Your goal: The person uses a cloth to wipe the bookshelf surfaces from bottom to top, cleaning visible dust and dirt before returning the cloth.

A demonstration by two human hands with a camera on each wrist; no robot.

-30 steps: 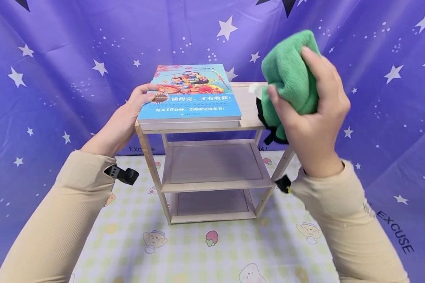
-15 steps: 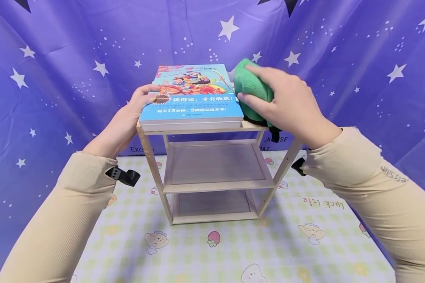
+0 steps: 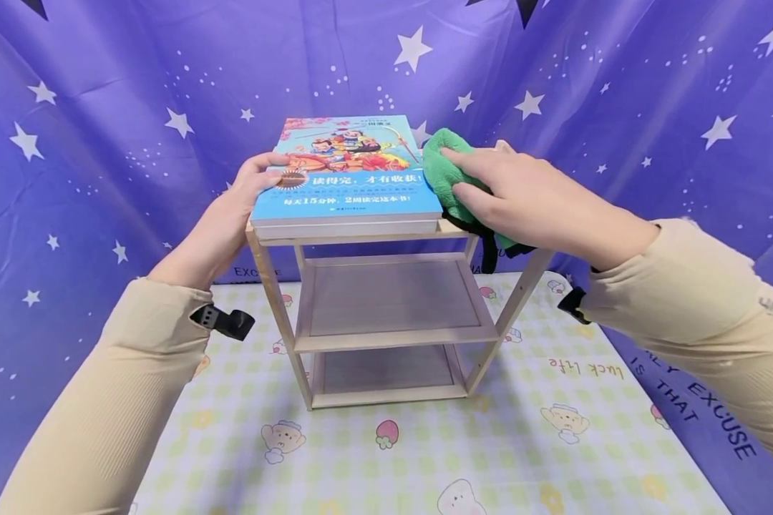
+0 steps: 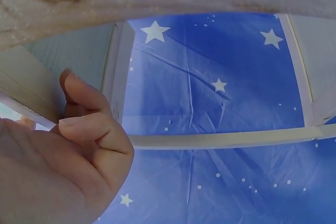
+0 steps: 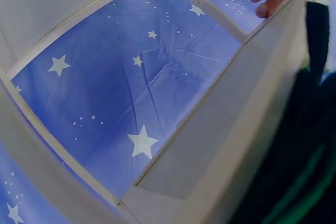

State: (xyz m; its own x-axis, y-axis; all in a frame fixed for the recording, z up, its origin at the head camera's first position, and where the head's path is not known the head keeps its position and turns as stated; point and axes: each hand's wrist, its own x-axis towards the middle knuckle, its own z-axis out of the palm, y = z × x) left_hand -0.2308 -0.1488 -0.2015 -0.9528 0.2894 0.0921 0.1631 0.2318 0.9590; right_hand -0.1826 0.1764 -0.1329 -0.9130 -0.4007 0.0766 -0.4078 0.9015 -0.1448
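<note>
A blue book (image 3: pixel 354 168) with a picture cover lies on the top board of a small wooden shelf (image 3: pixel 396 337); its front edge shows more than one layer, perhaps a second book underneath. My left hand (image 3: pixel 222 207) grips the left side, thumb on the cover. In the left wrist view, the curled fingers (image 4: pixel 89 93) are under the top board. My right hand (image 3: pixel 528 197) holds a bunched green cloth (image 3: pixel 444 168) with black trim against the board, right beside the book. Dark trim of the cloth (image 5: pixel 294 145) hangs past the board's edge in the right wrist view.
Two lower boards of the shelf, the middle one (image 3: pixel 393 297) and the bottom one (image 3: pixel 386 368), are visible. The shelf stands on a checked tablecloth (image 3: pixel 361 472) with cartoon prints. A purple star-patterned curtain (image 3: pixel 167 64) hangs behind and around the table.
My right hand has brought the green cloth down and left from the air onto the shelf top, then slightly lower beside the book. The left hand and the book have stayed in place.
</note>
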